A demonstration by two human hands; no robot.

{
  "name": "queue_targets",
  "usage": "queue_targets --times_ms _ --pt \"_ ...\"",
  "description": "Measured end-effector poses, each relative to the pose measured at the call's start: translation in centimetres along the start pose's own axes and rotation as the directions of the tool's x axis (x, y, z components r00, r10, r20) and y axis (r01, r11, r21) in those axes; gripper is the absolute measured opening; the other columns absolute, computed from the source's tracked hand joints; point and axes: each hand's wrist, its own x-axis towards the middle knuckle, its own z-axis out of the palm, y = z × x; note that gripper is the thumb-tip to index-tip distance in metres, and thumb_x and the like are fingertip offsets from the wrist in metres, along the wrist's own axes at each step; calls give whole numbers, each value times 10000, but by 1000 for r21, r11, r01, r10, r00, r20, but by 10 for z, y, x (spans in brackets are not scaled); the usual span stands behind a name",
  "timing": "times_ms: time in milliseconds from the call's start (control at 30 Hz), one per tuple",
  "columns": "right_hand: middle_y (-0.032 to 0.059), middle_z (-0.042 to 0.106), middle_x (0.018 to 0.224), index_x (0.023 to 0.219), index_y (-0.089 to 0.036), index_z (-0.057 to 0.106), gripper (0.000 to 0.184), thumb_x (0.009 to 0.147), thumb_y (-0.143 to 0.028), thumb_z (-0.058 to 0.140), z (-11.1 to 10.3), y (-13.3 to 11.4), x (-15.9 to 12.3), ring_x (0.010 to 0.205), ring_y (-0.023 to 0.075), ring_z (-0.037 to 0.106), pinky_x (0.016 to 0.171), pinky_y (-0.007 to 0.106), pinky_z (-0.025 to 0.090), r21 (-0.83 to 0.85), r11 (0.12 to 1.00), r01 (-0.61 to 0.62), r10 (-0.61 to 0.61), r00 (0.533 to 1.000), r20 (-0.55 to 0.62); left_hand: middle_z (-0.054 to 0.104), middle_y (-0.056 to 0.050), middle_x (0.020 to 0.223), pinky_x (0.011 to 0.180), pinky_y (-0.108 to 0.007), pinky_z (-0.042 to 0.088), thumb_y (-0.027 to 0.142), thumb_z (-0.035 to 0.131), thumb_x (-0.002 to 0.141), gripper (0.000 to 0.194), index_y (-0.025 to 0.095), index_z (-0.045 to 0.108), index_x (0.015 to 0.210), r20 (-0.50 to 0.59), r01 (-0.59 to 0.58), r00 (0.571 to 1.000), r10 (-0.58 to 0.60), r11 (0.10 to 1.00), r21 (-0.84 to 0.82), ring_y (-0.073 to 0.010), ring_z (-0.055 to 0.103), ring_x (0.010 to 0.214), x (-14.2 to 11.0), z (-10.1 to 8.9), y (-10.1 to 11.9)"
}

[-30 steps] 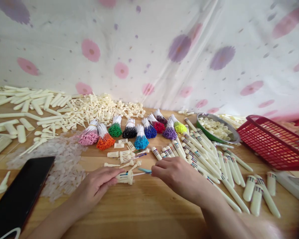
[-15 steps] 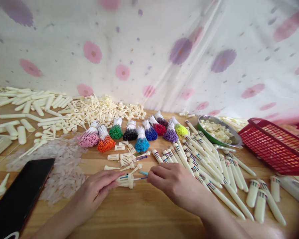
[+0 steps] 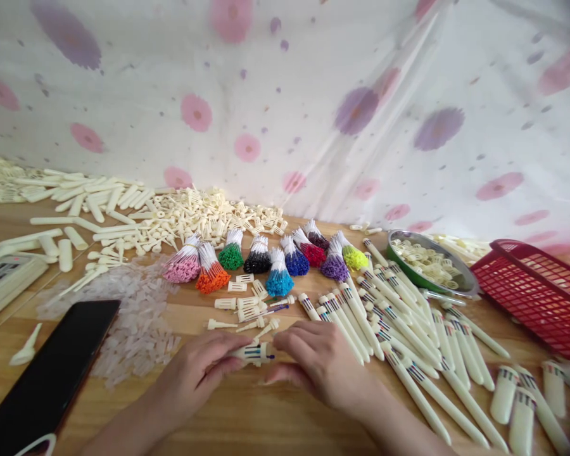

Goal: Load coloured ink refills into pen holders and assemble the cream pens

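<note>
My left hand [image 3: 202, 367] is closed round a cream slotted pen part [image 3: 253, 354] with dark and blue slivers showing in its slots. At the part's right end is my right hand [image 3: 320, 361], thumb and forefinger apart; whether a fingertip touches that end I cannot tell. Just beyond lie loose slotted pieces [image 3: 249, 310], cone-shaped tips [image 3: 265, 327] and a thin purple-ended refill [image 3: 274, 310]. Behind them stand bundles of white-stemmed refills, among them a light blue bundle [image 3: 278, 278], an orange bundle [image 3: 212, 273] and a purple bundle [image 3: 335, 263].
Many cream multicolour pens [image 3: 399, 316] spread on the right, near a green-sided metal bowl [image 3: 468, 285] and a red basket [image 3: 532, 297]. Left are a black phone [image 3: 52, 373], clear plastic bits [image 3: 137, 323], a calculator-like device [image 3: 9, 285] and a heap of cream parts [image 3: 190, 215].
The blue-ended refill that stuck out between my hands no longer shows. My right hand has come up to the pen part and its fingers have parted. The view has shifted slightly.
</note>
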Motion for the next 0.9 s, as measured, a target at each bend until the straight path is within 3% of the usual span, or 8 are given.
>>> queue_targets --times_ms 67,133,233,300,400,533,700,900 --pt "-5 579 614 797 -159 526 323 909 -447 431 -4 9 -3 534 109 510 499 220 315 35 994 -102 102 995 17 696 -1 1039 841 -229 491 237 515 855 274 301 600 1108 -2 64 998 -65 997 -49 -153 638 959 2 -2 1" --pt "4 606 668 815 -166 527 303 894 -451 460 -5 18 -9 569 119 543 518 219 343 10 983 -184 182 974 132 693 -19 1031 826 -234 499 250 520 846 242 274 618 1067 4 145 989 -145 983 -109 -166 638 957 3 -5 1" --pt "44 641 807 890 -169 544 338 785 -484 607 5 27 -21 724 191 597 577 256 400 -154 958 -241 279 906 319 696 -28 974 796 -241 515 267 563 809 201 247 631 997 21 238 971 -239 951 -197 -182 646 927 3 -7 1" --pt "65 637 873 918 -167 552 368 741 -472 658 17 29 -29 817 233 599 615 285 425 -267 926 -267 352 867 354 698 -23 922 776 -237 521 263 597 779 183 237 633 957 24 241 970 -242 944 -225 -178 654 881 3 -8 1" --pt "60 621 858 872 -170 552 210 810 -361 616 36 30 -36 822 228 595 626 290 435 -360 889 -284 402 860 314 694 -19 879 749 -223 521 235 630 748 169 225 631 917 18 176 984 -176 960 -217 -165 654 828 3 -8 0" --pt "54 618 784 778 -168 525 96 861 -213 546 41 33 -37 756 204 599 624 279 435 -326 904 -275 358 905 228 694 -27 875 753 -231 517 186 620 757 156 216 626 910 -5 80 997 -82 977 -196 -162 655 828 5 -6 1" --pt "18 639 685 883 -166 505 90 906 -167 419 11 29 -35 549 148 590 497 230 414 -85 901 -426 433 896 101 696 -37 938 770 -244 523 193 601 780 182 228 620 958 -21 56 998 -60 987 -149 -165 655 864 3 -4 -2" --pt "71 667 930 1075 -156 519 198 937 -183 379 -19 12 -21 810 166 595 725 298 472 82 974 -213 214 977 -4 705 -44 990 797 -257 524 248 556 819 217 232 629 1023 -8 76 997 -77 993 -89 -183 657 915 3 -5 -2"
